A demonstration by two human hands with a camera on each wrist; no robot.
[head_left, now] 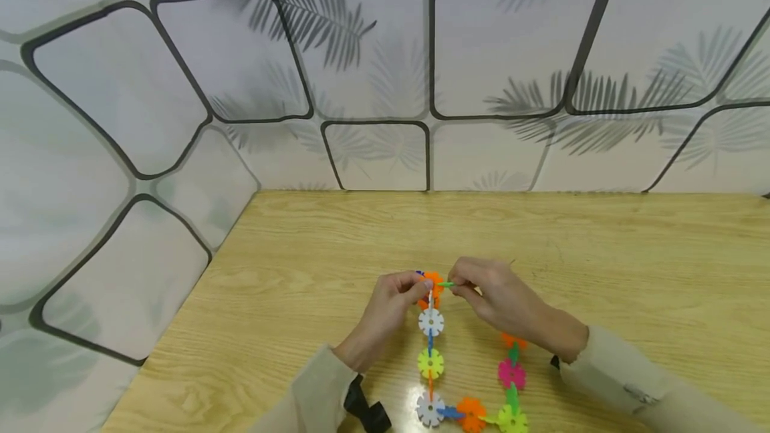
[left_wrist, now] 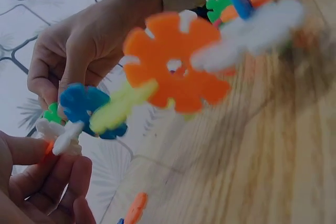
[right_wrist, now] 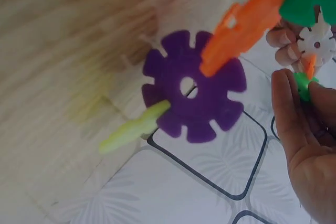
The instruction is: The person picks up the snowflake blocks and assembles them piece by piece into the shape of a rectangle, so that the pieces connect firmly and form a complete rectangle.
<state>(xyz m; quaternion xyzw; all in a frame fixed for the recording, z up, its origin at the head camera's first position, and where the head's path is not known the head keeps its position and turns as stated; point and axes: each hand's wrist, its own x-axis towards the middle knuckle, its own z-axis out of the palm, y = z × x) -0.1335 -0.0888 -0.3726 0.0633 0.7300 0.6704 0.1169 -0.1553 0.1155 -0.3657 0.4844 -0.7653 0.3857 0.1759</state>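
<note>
Notched plastic snowflake discs are slotted together into a chain; a white disc point(head_left: 430, 322) and a yellow disc point(head_left: 430, 363) run down from my left hand point(head_left: 385, 309). That hand pinches the chain's upper end beside an orange disc point(head_left: 434, 280). Close to its fingertips in the left wrist view is a white disc point(left_wrist: 65, 137). My right hand point(head_left: 502, 293) pinches a green disc point(head_left: 446, 284) edge-on between thumb and finger, right at the part the left hand holds. In the right wrist view the green disc point(right_wrist: 303, 85) meets an orange piece below a white disc point(right_wrist: 317, 43).
The chain turns at a lower white disc point(head_left: 430, 408), passes an orange disc point(head_left: 472, 414), and climbs through a pink disc point(head_left: 512, 373) below my right forearm. All this is over a wooden table point(head_left: 301, 239), backed by a patterned wall point(head_left: 379, 152).
</note>
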